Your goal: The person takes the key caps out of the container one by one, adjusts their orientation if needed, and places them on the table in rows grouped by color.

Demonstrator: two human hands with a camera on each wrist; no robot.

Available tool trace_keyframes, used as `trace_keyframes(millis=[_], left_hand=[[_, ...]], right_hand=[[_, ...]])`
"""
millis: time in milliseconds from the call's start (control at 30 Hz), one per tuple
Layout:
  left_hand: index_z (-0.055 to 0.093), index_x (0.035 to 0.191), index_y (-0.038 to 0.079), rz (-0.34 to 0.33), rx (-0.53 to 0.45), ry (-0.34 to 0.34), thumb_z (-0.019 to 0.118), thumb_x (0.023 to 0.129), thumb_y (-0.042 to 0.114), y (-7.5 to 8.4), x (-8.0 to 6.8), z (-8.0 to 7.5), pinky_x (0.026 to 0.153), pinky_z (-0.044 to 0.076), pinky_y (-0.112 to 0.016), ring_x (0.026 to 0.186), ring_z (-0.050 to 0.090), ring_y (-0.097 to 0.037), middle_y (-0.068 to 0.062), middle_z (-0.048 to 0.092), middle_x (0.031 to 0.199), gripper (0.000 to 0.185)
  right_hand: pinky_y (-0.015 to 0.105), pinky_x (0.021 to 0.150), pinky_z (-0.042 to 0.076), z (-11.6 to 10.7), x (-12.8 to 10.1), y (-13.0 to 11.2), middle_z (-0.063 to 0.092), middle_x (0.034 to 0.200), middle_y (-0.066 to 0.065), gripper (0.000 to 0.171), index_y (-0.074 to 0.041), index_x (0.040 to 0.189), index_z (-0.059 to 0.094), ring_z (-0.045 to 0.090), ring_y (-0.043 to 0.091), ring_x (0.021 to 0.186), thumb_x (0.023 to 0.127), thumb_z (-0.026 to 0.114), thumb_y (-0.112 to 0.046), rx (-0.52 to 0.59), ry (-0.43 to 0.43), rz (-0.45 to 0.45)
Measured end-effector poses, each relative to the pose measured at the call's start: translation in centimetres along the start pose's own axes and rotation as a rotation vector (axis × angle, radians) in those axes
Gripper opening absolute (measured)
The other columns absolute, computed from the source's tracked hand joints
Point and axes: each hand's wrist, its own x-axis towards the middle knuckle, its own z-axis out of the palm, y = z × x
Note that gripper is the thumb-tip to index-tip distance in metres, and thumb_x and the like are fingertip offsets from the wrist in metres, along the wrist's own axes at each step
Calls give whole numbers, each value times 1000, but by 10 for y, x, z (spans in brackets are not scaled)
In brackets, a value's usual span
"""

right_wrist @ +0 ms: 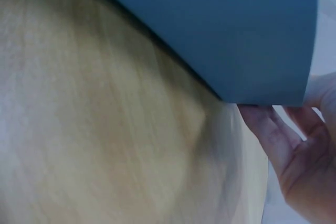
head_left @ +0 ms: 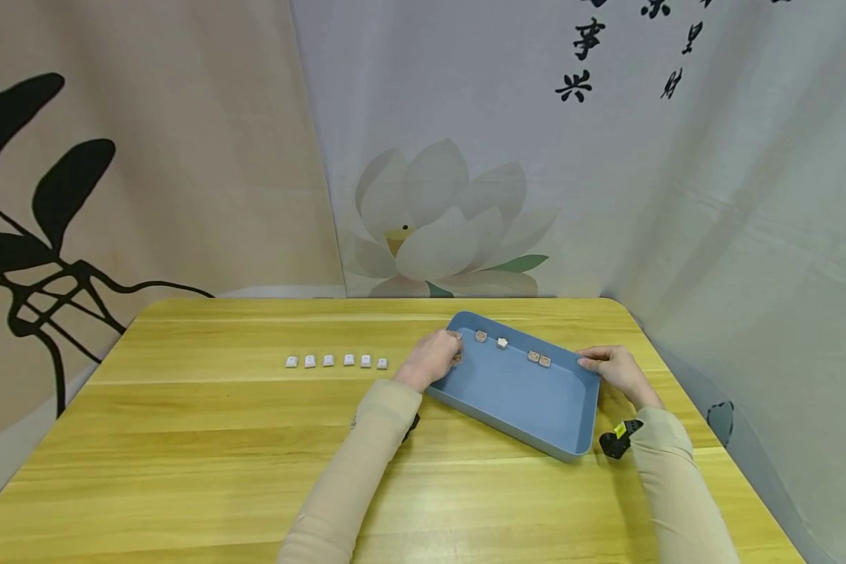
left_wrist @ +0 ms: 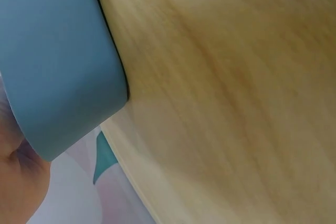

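A shallow blue tray (head_left: 515,392) lies at a slant on the wooden table, with several small brown keycaps (head_left: 539,359) and a whitish one (head_left: 502,343) inside, mostly along its far side. My left hand (head_left: 433,356) reaches over the tray's left end, fingers pointing down among the brown keycaps there; its fingertips are hidden, and I cannot tell whether they pinch one. At the right end, my right hand (head_left: 616,372) grips the tray, thumb at the rim and fingers under the lower edge. In the right wrist view those fingers (right_wrist: 273,135) touch the tray's underside.
To the left of the tray, several white keycaps (head_left: 328,361) stand in a row on the table (head_left: 183,439). A printed curtain (head_left: 465,117) hangs behind the table's far edge. Black wrist camera gear (head_left: 619,440) sits by the right sleeve.
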Motion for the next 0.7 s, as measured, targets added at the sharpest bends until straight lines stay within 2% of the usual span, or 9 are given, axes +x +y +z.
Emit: trace_keyframes(millis=[133, 267, 367, 533, 700], left_hand=[[70, 83, 12, -6, -43, -11, 63, 91, 14, -1, -1, 0, 59, 42, -17, 66, 51, -8, -1, 66, 82, 11], [68, 92, 10, -10, -133, -7, 65, 90, 20, -1, -3, -1, 63, 49, -19, 72, 60, -10, -2, 68, 88, 10], [64, 93, 10, -12, -207, 1, 66, 90, 19, -2, -6, -1, 66, 50, -20, 76, 61, -10, -3, 68, 89, 10], [63, 91, 11, 27, -291, 48, 70, 86, 16, -3, -11, -4, 68, 52, -20, 77, 62, -11, -2, 68, 87, 10], [69, 97, 6, 70, -393, 111, 72, 83, 6, -6, -18, -8, 71, 54, -22, 82, 64, -15, -7, 69, 92, 14]], right_hand=[[29, 82, 51, 0, 0, -1, 57, 129, 27, 38, 4, 124, 60, 58, 34, 112, 96, 57, -22, 2, 4, -6], [31, 84, 51, 0, 0, -1, 56, 130, 27, 38, 3, 124, 60, 57, 35, 114, 96, 57, -22, 3, 2, -4], [32, 85, 52, 0, 0, 0, 56, 130, 27, 38, 3, 124, 60, 57, 36, 114, 96, 57, -22, 5, -1, -1], [31, 83, 52, 0, -1, 0, 56, 130, 27, 37, 3, 124, 60, 58, 34, 112, 96, 57, -21, 10, -1, 1], [31, 82, 53, 0, -1, -1, 56, 130, 28, 37, 4, 124, 60, 59, 33, 111, 96, 56, -20, 15, 0, 0]])
